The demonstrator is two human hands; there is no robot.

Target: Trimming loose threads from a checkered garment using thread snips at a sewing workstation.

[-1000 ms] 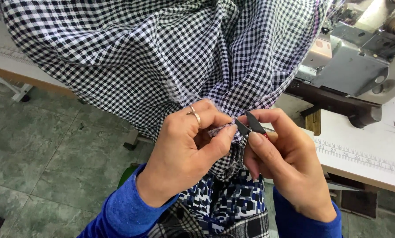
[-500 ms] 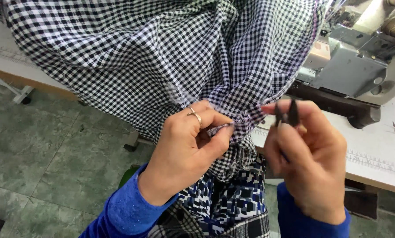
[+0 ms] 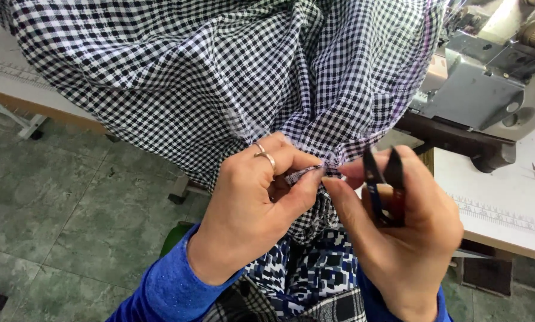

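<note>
At the centre of the frame we pinch a small fold of the checked fabric (image 3: pixel 220 89) between thumb and forefinger of our left hand (image 3: pixel 252 209), closed tight on the seam edge, a ring showing on one finger. The cloth itself billows across the whole upper half of the frame, draped from the counter (image 3: pixel 506 209) down toward our lap. Just right of the pinch, our right hand (image 3: pixel 399 238) is curled around a pair of dark thread snips (image 3: pixel 382 188), blades pointing up and standing slightly apart, tips clear of the cloth; the forefinger reaches across to touch the pinched fold.

We judge the step in hand to be trimming loose thread at this seam: the spot is held and presented, the cutter raised but not yet applied. The next move would call for tipping the blades down to the fold and closing them close to the cloth without nicking the weave.

At the upper right sits a grey sewing machine (image 3: pixel 488 89) on the white counter, with a printed ruler strip along its edge. Green floor tiles (image 3: pixel 59 214) fill the lower left.
</note>
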